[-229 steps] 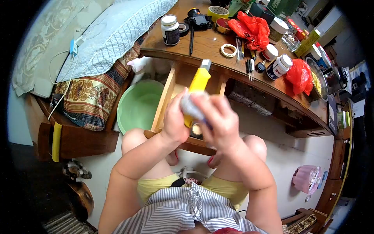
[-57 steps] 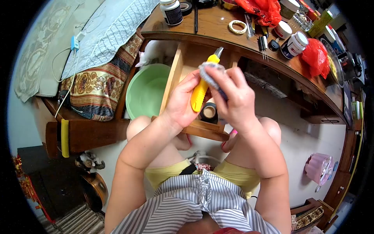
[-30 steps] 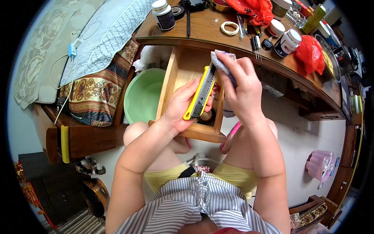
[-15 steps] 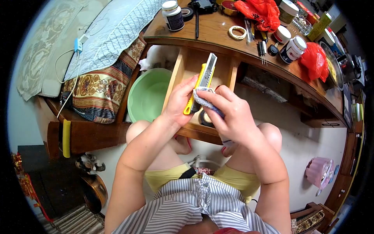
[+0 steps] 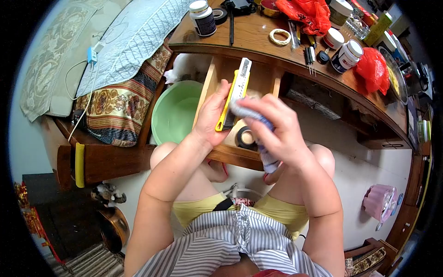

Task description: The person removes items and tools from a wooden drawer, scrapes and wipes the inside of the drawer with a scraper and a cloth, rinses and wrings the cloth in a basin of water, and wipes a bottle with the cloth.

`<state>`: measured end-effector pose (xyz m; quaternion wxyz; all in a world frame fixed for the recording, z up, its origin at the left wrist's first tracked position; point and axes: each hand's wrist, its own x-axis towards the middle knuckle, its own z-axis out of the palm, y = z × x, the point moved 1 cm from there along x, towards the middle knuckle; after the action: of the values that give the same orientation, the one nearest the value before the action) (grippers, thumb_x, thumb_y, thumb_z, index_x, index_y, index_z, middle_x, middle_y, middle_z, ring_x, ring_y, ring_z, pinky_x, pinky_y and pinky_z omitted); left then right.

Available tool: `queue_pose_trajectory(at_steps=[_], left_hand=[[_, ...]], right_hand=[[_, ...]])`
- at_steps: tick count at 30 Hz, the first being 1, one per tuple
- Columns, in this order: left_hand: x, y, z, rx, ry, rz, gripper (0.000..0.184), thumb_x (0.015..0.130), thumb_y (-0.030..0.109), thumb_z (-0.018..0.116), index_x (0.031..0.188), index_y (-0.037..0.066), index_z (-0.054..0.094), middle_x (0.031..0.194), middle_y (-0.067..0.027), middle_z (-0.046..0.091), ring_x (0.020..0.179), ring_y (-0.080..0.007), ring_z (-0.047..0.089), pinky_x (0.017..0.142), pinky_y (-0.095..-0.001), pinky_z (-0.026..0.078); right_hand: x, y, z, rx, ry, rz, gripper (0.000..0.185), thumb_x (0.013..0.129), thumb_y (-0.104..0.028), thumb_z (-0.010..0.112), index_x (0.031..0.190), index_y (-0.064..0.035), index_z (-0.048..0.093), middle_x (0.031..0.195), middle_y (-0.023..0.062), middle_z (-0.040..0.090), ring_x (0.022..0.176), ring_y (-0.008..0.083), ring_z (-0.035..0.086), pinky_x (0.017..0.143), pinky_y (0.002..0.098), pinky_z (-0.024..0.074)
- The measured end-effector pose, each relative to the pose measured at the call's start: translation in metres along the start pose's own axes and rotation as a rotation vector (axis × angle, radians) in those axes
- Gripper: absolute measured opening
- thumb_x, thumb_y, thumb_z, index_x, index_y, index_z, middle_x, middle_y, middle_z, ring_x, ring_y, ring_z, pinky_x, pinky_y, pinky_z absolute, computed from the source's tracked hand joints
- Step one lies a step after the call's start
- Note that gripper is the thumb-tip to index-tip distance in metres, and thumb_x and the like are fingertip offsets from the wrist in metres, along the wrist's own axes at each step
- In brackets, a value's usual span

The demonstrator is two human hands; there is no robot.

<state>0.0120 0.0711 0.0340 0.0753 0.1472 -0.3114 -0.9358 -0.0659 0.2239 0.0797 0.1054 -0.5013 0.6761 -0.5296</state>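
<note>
My left hand (image 5: 213, 110) is closed around a yellow utility knife (image 5: 236, 92), held tilted with its grey blade end pointing up and away. In my right hand (image 5: 277, 123), somewhat blurred by motion, is a bunched grey-blue cloth (image 5: 254, 116) whose tip lies against the knife's lower half. A loose end of the cloth hangs below that hand. Beneath both hands is an open wooden drawer (image 5: 206, 87). Inside its front part lies a roll of black tape (image 5: 247, 137).
On the wooden desk (image 5: 258, 34) stand white bottles (image 5: 202, 18), a cream ring (image 5: 280, 37) and red plastic bags (image 5: 373, 71). A green basin (image 5: 173, 113) is left of the drawer. A pink bin (image 5: 379, 203) stands on the floor to the right.
My right hand and the cloth have shifted slightly right, and more of the cloth hangs down. The knife has tilted a little and moved slightly left. The black tape roll shows more fully.
</note>
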Motion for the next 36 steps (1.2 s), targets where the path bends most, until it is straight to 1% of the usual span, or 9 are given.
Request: queue_pose_trajectory(at_steps=[7,10,13,15,20,23,27,31,36], left_hand=[[0.000,-0.002,-0.001,-0.130,-0.160,-0.141,0.036,0.099,0.037,0.044,0.113,0.006,0.056,0.084,-0.0045,0.058,0.073,-0.0136,0.056,0.056,-0.0228,0.045],[-0.004,0.000,0.002,-0.163,-0.132,-0.169,0.036,0.100,0.036,0.042,0.114,0.006,0.055,0.081,-0.0040,0.056,0.069,-0.0133,0.054,0.054,-0.0233,0.044],[0.002,0.003,0.014,-0.186,0.242,-0.103,0.037,0.101,0.036,0.040,0.116,0.005,0.055,0.085,-0.0048,0.058,0.070,-0.0150,0.057,0.062,-0.0270,0.049],[0.009,0.003,-0.012,-0.219,0.041,0.002,0.035,0.101,0.032,0.040,0.117,0.005,0.054,0.090,-0.0060,0.060,0.072,-0.0168,0.059,0.066,-0.0299,0.051],[0.004,0.009,0.001,-0.159,0.269,0.085,0.028,0.101,0.033,0.036,0.107,0.009,0.050,0.088,-0.0065,0.061,0.066,-0.0139,0.055,0.062,-0.0284,0.050],[0.013,0.012,-0.024,-0.149,-0.022,0.095,0.026,0.101,0.031,0.037,0.106,0.010,0.051,0.084,-0.0075,0.062,0.066,-0.0136,0.056,0.062,-0.0288,0.050],[0.023,0.029,0.025,0.526,0.088,0.448,0.028,0.101,0.031,0.042,0.099,0.007,0.057,0.080,-0.0043,0.061,0.070,-0.0095,0.056,0.060,-0.0237,0.046],[0.081,0.053,0.031,0.965,0.169,0.531,0.028,0.096,0.024,0.053,0.103,-0.001,0.065,0.080,-0.0019,0.064,0.068,-0.0099,0.057,0.063,-0.0246,0.045],[0.159,0.073,0.041,1.463,0.407,0.656,0.034,0.084,0.028,0.066,0.096,-0.003,0.070,0.083,-0.0139,0.071,0.075,-0.0194,0.066,0.069,-0.0305,0.050]], right_hand=[[0.013,0.020,-0.001,0.109,0.291,-0.032,0.031,0.085,-0.005,0.061,0.116,-0.0043,0.063,0.089,0.0103,0.060,0.081,0.0197,0.058,0.073,0.0289,0.0465],[0.010,0.012,0.003,0.054,0.164,-0.056,0.033,0.083,-0.005,0.064,0.116,-0.0076,0.064,0.089,0.0111,0.060,0.080,0.0230,0.061,0.073,0.0309,0.0486],[0.005,0.006,0.015,0.120,0.010,-0.033,0.028,0.084,-0.007,0.064,0.112,-0.0084,0.066,0.089,0.0114,0.060,0.080,0.0244,0.062,0.072,0.0322,0.0493],[0.001,0.006,0.018,0.163,-0.095,-0.013,0.028,0.084,-0.009,0.065,0.112,-0.0091,0.066,0.090,0.0112,0.060,0.080,0.0238,0.062,0.073,0.0322,0.0491],[-0.004,0.003,0.024,-0.169,-0.031,-0.161,0.041,0.077,-0.009,0.066,0.117,-0.0162,0.062,0.088,0.0101,0.055,0.074,0.0286,0.060,0.063,0.0376,0.0503],[-0.007,0.003,0.028,-0.102,-0.157,-0.165,0.038,0.076,-0.009,0.065,0.113,-0.0177,0.063,0.086,0.0095,0.054,0.075,0.0291,0.060,0.066,0.0380,0.0509],[0.002,0.005,0.005,0.167,0.053,-0.162,0.031,0.079,-0.007,0.062,0.110,-0.0066,0.064,0.091,0.0114,0.061,0.080,0.0245,0.062,0.072,0.0330,0.0502],[0.008,0.019,-0.012,0.551,0.393,0.205,0.028,0.088,-0.011,0.061,0.115,-0.0022,0.062,0.099,0.0035,0.065,0.086,0.0106,0.059,0.077,0.0237,0.0469],[0.011,0.025,-0.026,0.724,0.425,0.301,0.029,0.091,-0.012,0.059,0.118,-0.0021,0.060,0.102,0.0021,0.064,0.088,0.0068,0.056,0.079,0.0220,0.0462]])
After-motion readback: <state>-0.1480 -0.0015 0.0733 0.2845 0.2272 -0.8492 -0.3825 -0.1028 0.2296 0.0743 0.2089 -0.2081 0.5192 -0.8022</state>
